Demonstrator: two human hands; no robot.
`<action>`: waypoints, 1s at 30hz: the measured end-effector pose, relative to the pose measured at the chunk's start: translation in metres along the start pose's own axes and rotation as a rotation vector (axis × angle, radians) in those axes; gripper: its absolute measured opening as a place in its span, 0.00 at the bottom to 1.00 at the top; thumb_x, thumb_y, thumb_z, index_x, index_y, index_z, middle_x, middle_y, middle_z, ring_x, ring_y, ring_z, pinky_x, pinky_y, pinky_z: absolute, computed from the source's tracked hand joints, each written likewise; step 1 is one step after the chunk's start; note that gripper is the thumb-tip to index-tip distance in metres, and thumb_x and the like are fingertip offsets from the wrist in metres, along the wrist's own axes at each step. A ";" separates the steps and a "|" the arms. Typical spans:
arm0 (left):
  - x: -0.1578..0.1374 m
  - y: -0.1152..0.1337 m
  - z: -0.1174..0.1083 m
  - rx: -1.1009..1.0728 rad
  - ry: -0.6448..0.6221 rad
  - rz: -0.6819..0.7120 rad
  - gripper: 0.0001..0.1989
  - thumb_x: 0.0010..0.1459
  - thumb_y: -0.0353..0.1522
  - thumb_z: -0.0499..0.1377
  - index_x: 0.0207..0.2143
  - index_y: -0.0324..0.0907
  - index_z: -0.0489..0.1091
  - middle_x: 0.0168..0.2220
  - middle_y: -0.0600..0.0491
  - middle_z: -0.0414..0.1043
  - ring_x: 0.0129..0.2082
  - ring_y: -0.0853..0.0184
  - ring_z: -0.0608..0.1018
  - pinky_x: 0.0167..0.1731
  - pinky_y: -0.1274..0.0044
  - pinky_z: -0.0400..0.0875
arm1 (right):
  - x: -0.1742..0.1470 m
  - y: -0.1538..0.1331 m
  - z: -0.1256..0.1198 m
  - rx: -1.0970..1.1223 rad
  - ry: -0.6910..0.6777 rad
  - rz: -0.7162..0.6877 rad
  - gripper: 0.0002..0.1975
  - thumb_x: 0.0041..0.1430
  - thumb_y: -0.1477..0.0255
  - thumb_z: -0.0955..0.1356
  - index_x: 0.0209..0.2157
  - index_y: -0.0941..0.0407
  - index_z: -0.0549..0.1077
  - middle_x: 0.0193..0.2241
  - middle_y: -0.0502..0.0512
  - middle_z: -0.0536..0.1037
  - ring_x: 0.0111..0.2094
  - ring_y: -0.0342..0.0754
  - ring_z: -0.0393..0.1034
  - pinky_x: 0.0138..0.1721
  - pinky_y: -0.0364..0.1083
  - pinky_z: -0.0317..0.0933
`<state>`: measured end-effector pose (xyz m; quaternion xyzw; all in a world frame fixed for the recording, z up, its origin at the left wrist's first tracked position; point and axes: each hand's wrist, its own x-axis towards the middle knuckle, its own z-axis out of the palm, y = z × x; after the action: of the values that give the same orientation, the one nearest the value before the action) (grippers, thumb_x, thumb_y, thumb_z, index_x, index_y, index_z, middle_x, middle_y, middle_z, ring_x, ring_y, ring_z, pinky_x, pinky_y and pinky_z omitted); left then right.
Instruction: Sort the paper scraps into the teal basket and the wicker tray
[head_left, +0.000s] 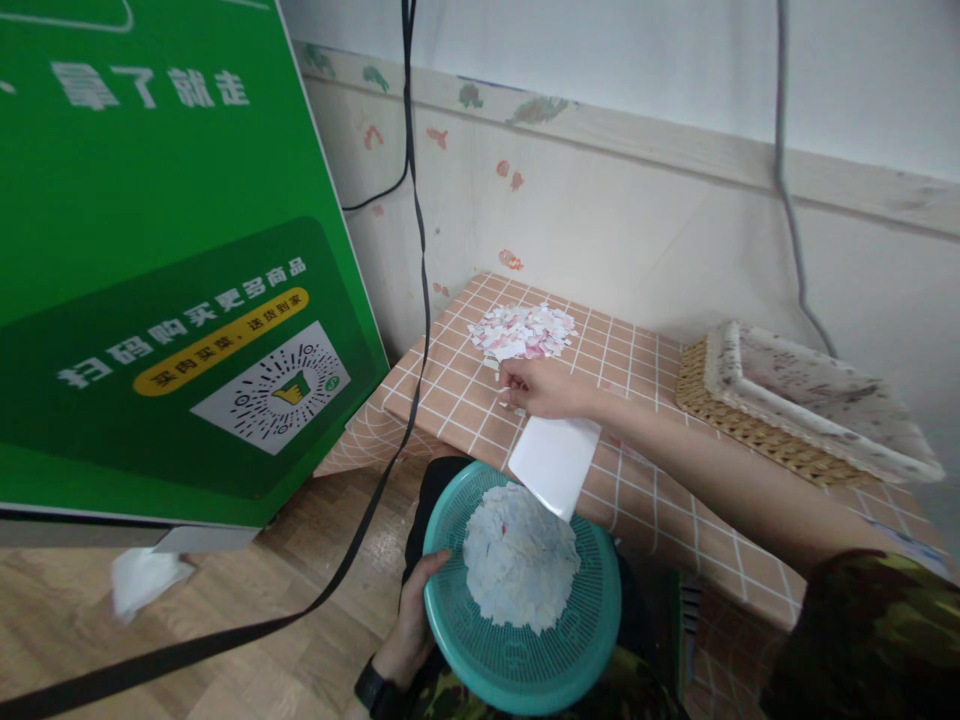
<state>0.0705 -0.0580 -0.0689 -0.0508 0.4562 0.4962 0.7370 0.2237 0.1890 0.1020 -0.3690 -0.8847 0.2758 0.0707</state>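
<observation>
My left hand (pixel 416 610) is wrapped round the left rim of a round teal plastic colander (pixel 517 680). In the colander lies a heap of pale bluish-white paper scraps (pixel 517 560). Over the checked tabletop, my right hand (pixel 536 388) is closed with its fingers curled in a pinch; whatever is between the fingertips is too small to make out. Just beyond those fingers sits a pile of white and pink paper scraps (pixel 525 332). A smooth white flat piece (pixel 556 462) lies below my right hand at the table edge, reaching over the colander's rim.
A wicker basket (pixel 780 430) with a cloth lining stands at the right on the table (pixel 630 490). A large green printed panel (pixel 172 250) fills the left side. A black strap (pixel 375 490) hangs in front of it. White plastic (pixel 146 580) lies on the wooden floor.
</observation>
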 end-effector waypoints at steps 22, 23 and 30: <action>0.001 -0.002 -0.003 0.010 -0.038 0.011 0.13 0.50 0.35 0.60 0.34 0.34 0.76 0.28 0.47 0.79 0.26 0.61 0.77 0.33 0.70 0.71 | 0.003 0.015 -0.012 -0.253 -0.030 -0.054 0.09 0.48 0.75 0.64 0.29 0.55 0.76 0.27 0.52 0.76 0.28 0.45 0.67 0.29 0.44 0.53; 0.001 -0.002 -0.003 0.032 -0.043 0.016 0.14 0.50 0.36 0.60 0.34 0.34 0.75 0.29 0.47 0.79 0.27 0.61 0.77 0.34 0.70 0.70 | 0.002 0.015 -0.011 -0.280 -0.044 -0.070 0.09 0.48 0.76 0.64 0.29 0.54 0.76 0.26 0.52 0.76 0.28 0.44 0.66 0.28 0.44 0.52; -0.010 0.013 0.015 0.621 -0.183 0.348 0.17 0.54 0.37 0.55 0.43 0.39 0.72 0.44 0.49 0.75 0.43 0.58 0.74 0.46 0.68 0.64 | 0.007 0.016 -0.001 -0.366 -0.072 -0.072 0.08 0.49 0.75 0.64 0.31 0.55 0.75 0.29 0.54 0.76 0.31 0.44 0.66 0.31 0.43 0.51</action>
<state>0.0692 -0.0502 -0.0485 0.2984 0.5191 0.4545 0.6595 0.2289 0.2037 0.0934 -0.3336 -0.9347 0.1208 -0.0196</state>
